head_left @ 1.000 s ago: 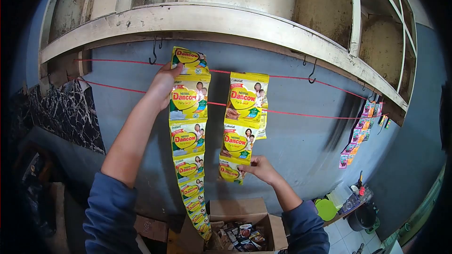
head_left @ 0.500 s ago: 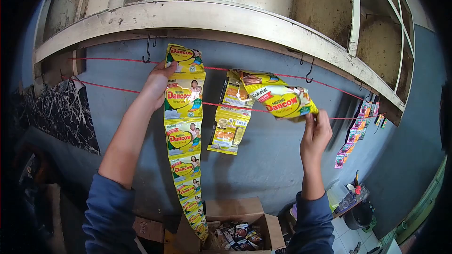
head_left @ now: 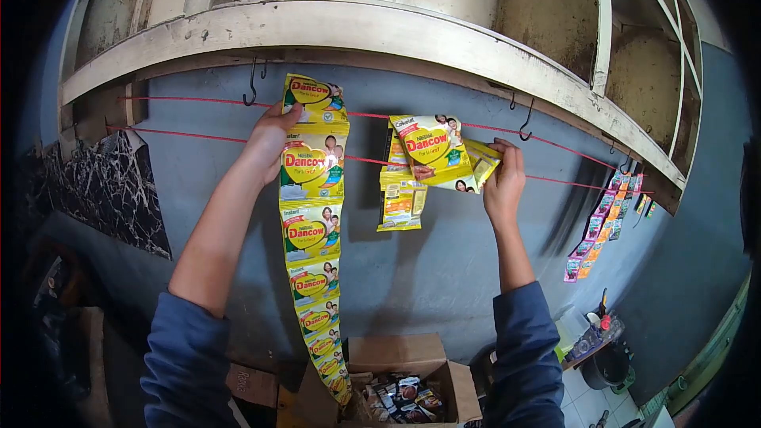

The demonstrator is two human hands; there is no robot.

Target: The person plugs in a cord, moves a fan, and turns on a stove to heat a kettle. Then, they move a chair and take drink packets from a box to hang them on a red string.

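A long strip of yellow Dancow sachets (head_left: 314, 231) hangs down from near the upper red string (head_left: 186, 100), its lower end reaching the cardboard box. My left hand (head_left: 273, 139) grips this strip's left edge near the top. To the right, a shorter strip of chocolate Dancow sachets (head_left: 430, 149) is folded over the red strings, its back-side sachets (head_left: 403, 204) showing below. My right hand (head_left: 505, 178) is closed on a yellow sachet at this strip's right end; its fingertips are at the sachet's edge.
A white wooden shelf (head_left: 333, 22) runs overhead, with black hooks (head_left: 525, 123) under it. Below stands an open cardboard box (head_left: 396, 349) of dark sachets (head_left: 408, 398). Pink and orange sachet strips (head_left: 600, 226) hang at the right, a black marbled sheet (head_left: 119, 190) at the left.
My right hand has moved left and slightly up with the chocolate strip's end. That strip now shows a sachet front near the strings, and its hanging part sits higher. My left hand stays nearly still.
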